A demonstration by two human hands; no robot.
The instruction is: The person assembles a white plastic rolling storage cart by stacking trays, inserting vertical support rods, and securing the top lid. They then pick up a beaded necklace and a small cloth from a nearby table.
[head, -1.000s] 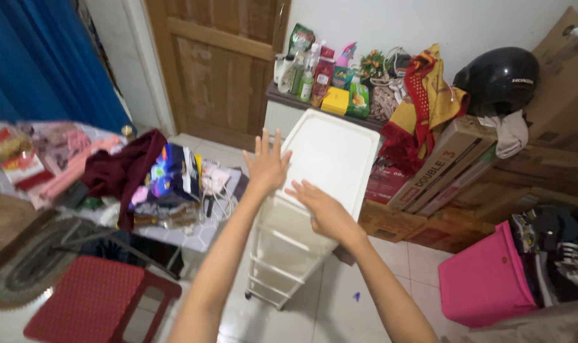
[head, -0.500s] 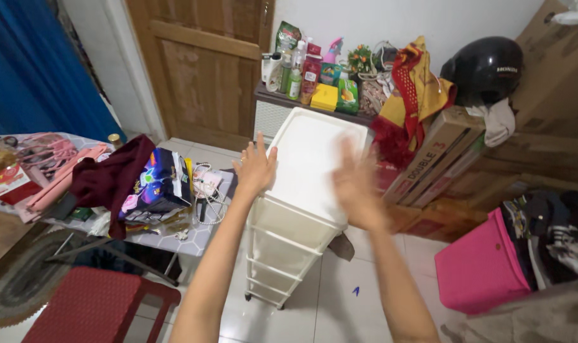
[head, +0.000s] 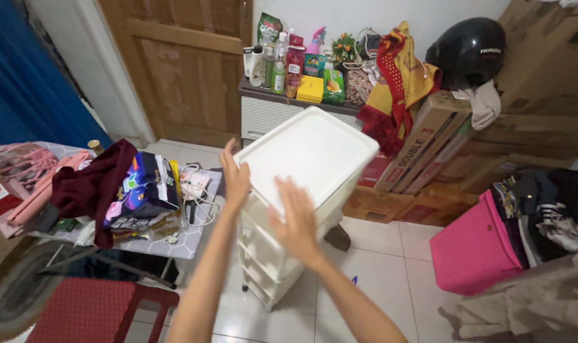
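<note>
A white plastic drawer cabinet [head: 314, 159] stands on the tiled floor, seen from above with its flat lid facing me. My left hand [head: 235, 178] lies against the lid's left edge, fingers up. My right hand [head: 296, 219] is flat over the near edge of the lid, fingers spread. Neither hand holds anything. The drawers [head: 263, 267] show below my arms.
A low table [head: 174, 238] to the left carries clothes, a purple packet and cables. A red stool [head: 85, 311] is at the bottom left. Behind the cabinet are a shelf of bottles and packets [head: 295, 63], cardboard boxes [head: 428, 140], a black helmet [head: 470, 51] and a pink box [head: 476, 248].
My right hand came back from the lid's right side to its near edge. The cabinet looks tilted slightly. The view shifted a little left.
</note>
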